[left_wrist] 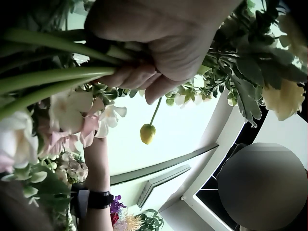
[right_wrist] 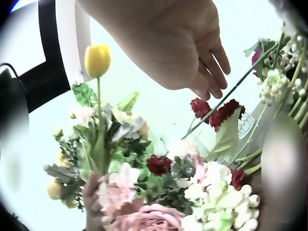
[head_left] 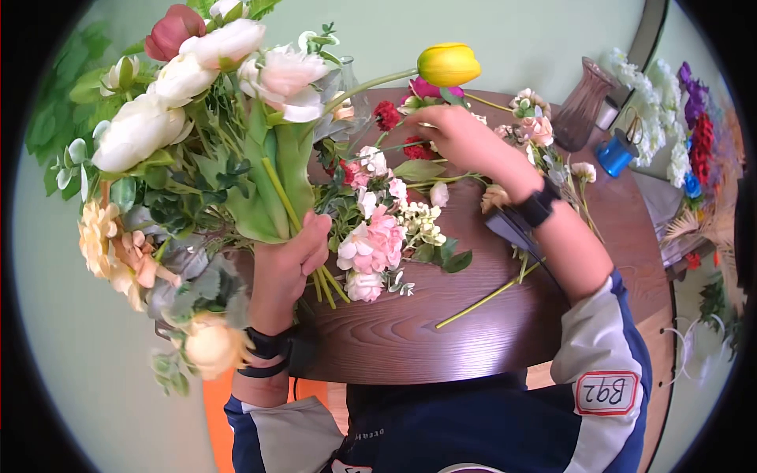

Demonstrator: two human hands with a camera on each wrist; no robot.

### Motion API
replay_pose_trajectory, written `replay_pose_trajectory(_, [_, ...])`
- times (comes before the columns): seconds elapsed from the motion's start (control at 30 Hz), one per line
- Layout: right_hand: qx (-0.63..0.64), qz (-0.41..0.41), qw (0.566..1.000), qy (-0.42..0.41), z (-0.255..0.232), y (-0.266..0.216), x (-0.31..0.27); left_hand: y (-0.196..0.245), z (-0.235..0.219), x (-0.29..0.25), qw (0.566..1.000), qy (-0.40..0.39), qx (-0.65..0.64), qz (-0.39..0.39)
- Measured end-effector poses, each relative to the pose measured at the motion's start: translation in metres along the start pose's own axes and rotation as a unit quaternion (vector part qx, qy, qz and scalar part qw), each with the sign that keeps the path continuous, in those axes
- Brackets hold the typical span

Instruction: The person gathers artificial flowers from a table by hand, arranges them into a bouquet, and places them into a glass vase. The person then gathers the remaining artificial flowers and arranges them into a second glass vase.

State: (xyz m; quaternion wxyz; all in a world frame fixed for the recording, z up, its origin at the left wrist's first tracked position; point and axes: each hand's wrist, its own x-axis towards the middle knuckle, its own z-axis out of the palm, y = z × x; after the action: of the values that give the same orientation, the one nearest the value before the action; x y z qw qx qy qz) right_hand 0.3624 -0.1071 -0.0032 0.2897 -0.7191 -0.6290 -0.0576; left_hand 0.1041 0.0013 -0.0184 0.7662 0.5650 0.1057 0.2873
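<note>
My left hand (head_left: pixel 290 251) grips the green stems of a large mixed bouquet at the table's left. White peonies (head_left: pixel 142 132), peach flowers (head_left: pixel 98 244) and one yellow tulip (head_left: pixel 449 65) show in it, the tulip leaning out to the right. In the left wrist view, fingers curl round several thick stems (left_wrist: pixel 53 79). Over the flowers at the back of the table reaches my right hand (head_left: pixel 465 146), beside dark red carnations (head_left: pixel 386 116). The right wrist view shows that hand's fingers (right_wrist: pixel 219 62) loosely bent just above carnations (right_wrist: pixel 224 113), with nothing visible held in them.
Pink and white flowers (head_left: pixel 374 240) lie mid-table on the brown wooden top (head_left: pixel 378 339). A cut green stem (head_left: pixel 481 306) points toward the front. At the back right stand a tinted glass vase (head_left: pixel 582 106) and a blue cup (head_left: pixel 616 154); more flowers (head_left: pixel 698 150) fill the far right.
</note>
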Motion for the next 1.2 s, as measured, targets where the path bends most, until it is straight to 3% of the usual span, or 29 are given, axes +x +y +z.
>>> replay_pose_trajectory(0.1, [-0.022,0.030,0.999,-0.008,0.026,0.033,0.041,-0.005,-0.004,0.004,1.000,0.017,0.021,0.015])
replay_pose_trajectory(0.17, [0.101,0.207,0.970,-0.081,0.031,0.042,0.060,-0.001,-0.005,0.004,0.999,0.028,0.040,0.001])
replay_pose_trajectory(0.2, [0.102,0.204,0.970,-0.079,0.044,0.055,0.062,0.000,-0.005,0.005,0.997,0.040,0.058,-0.014])
replay_pose_trajectory(0.27, [-0.043,0.138,0.988,-0.054,0.069,0.078,0.062,-0.001,-0.005,0.007,0.998,0.042,0.055,-0.008])
replay_pose_trajectory(0.3, [-0.098,0.077,0.987,-0.103,0.070,0.077,0.061,-0.001,-0.005,0.007,0.997,0.040,0.068,-0.019])
replay_pose_trajectory(0.33, [-0.099,0.072,0.987,-0.104,0.075,0.075,0.059,-0.001,-0.004,0.007,0.996,0.038,0.081,-0.031])
replay_pose_trajectory(0.4, [-0.173,0.188,0.962,-0.098,0.080,0.064,0.056,0.000,0.000,0.009,0.996,0.046,0.069,-0.032])
replay_pose_trajectory(0.47, [-0.181,0.187,0.960,-0.106,0.085,0.068,0.061,0.000,0.003,0.010,0.997,0.052,0.027,-0.050])
replay_pose_trajectory(0.53, [-0.174,0.263,0.946,-0.074,0.087,0.075,0.062,0.000,0.007,0.008,0.995,0.081,0.043,-0.039])
replay_pose_trajectory(0.6, [-0.177,0.253,0.949,-0.058,0.086,0.083,0.060,0.006,0.010,0.009,0.993,0.090,0.032,-0.074])
replay_pose_trajectory(0.67, [-0.159,0.314,0.935,-0.032,0.083,0.089,0.059,-0.002,0.000,0.010,0.995,0.077,0.029,-0.057])
replay_pose_trajectory(0.73, [-0.123,0.310,0.943,-0.008,0.079,0.103,0.060,-0.016,-0.016,0.014,0.997,0.058,0.040,-0.028])
replay_pose_trajectory(0.8, [0.003,0.343,0.933,0.109,0.076,0.117,0.060,-0.014,-0.015,0.013,0.998,0.039,0.044,-0.024])
replay_pose_trajectory(0.87, [0.074,0.393,0.901,0.166,0.057,0.113,0.062,-0.004,0.001,0.012,0.998,0.052,-0.007,-0.046])
replay_pose_trajectory(0.9, [-0.005,0.357,0.885,0.299,0.061,0.126,0.066,-0.015,-0.011,0.014,0.999,0.023,0.031,-0.022])
replay_pose_trajectory(0.93, [0.053,0.298,0.872,0.385,0.060,0.144,0.065,-0.020,-0.021,0.017,0.999,-0.034,-0.026,-0.011])
replay_pose_trajectory(1.0, [0.218,0.155,0.830,0.489,0.047,0.171,0.072,-0.022,-0.020,0.012,0.998,-0.046,-0.007,0.035])
replay_pose_trajectory(1.03, [0.220,0.151,0.831,0.489,0.037,0.153,0.073,-0.023,-0.023,0.012,0.998,-0.044,-0.006,0.039])
replay_pose_trajectory(1.1, [0.351,0.107,0.780,0.507,-0.005,0.080,0.063,-0.035,-0.031,0.016,0.990,-0.116,-0.046,0.064])
replay_pose_trajectory(1.2, [0.356,0.043,0.787,0.502,-0.054,0.009,0.046,-0.048,-0.038,0.019,0.990,-0.109,-0.055,0.063])
